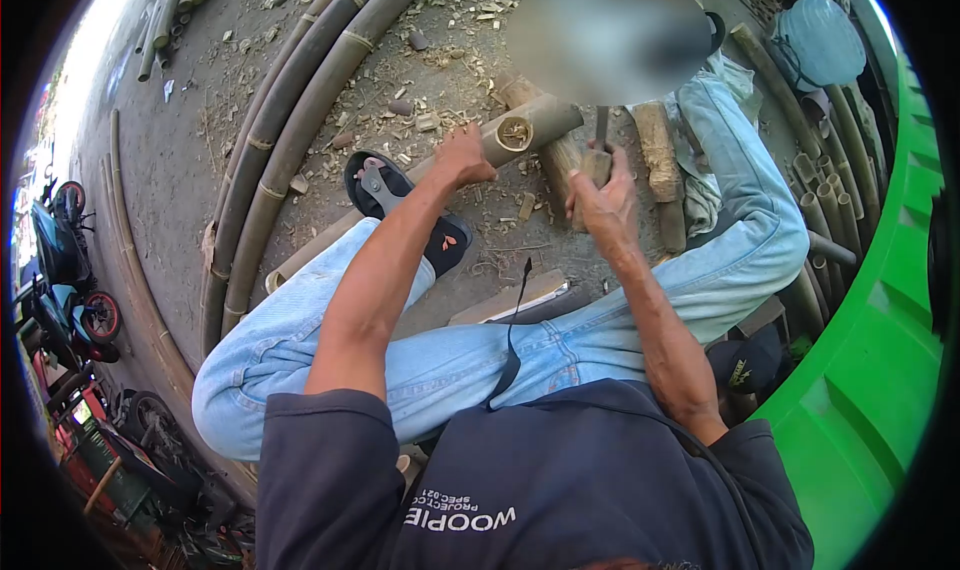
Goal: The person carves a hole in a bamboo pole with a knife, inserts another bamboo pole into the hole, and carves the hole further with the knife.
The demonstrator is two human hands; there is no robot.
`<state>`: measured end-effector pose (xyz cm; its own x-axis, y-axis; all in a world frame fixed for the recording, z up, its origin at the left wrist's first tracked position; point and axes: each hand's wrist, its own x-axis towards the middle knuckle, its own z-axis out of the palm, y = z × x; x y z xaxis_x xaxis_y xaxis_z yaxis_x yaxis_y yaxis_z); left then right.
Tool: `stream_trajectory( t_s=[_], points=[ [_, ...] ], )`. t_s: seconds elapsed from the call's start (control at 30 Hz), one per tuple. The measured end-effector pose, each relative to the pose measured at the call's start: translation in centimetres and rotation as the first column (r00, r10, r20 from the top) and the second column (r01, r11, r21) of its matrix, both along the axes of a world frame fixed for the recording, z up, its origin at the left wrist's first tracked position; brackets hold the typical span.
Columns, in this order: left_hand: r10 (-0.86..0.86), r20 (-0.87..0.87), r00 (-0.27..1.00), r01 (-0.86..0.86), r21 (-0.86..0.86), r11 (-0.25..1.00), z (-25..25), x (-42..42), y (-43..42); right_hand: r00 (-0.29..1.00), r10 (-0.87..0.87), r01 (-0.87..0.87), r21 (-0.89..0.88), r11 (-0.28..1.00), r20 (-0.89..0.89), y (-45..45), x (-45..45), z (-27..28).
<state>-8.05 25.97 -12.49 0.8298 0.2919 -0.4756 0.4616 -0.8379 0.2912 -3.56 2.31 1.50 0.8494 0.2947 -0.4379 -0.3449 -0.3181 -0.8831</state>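
Observation:
My left hand (465, 158) is wrapped round a thick bamboo pole (548, 120), just beside a round opening cut in its upper side. The pole lies slanting across a wooden log (562, 175). To the right, my right hand (606, 198) grips the thick wooden handle (597, 168) of a tool. A dark, narrow blade (602, 125) rises from that handle, and its far end is hidden by a blurred patch. The blade stands apart from the pole's right end.
Long bamboo poles (330, 80) curve along the left. Wood chips litter the ground ahead. Another log (656, 155) and cut bamboo pieces (825, 210) lie to the right, near a green ribbed panel (860, 370). A sandalled foot (378, 182) is beside the pole. Motorcycles (75, 270) stand far left.

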Motion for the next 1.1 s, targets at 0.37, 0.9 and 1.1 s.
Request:
stream_trajectory(
  t_s=[0.37, 0.9, 1.1],
  points=[
    [0.339, -0.260, 0.904, -0.427, -0.533, 0.731, 5.4, 2.1, -7.5, 0.949, 0.035, -0.021, 0.046, 0.999, -0.314, 3.5, -7.4, -6.4],
    [0.676, -0.703, 0.220, -0.425, -0.693, -0.583, 3.0, 6.1, -11.0, 0.249, 0.938, -0.771, -0.636, 0.040, -0.243, 4.8, 12.4, -0.6],
    [0.584, -0.362, 0.726, -0.624, -0.703, 0.340, 1.2, 3.2, -9.2, 0.751, 0.619, -0.654, -0.396, 0.645, -0.230, 1.7, 2.2, -3.7]
  ],
)
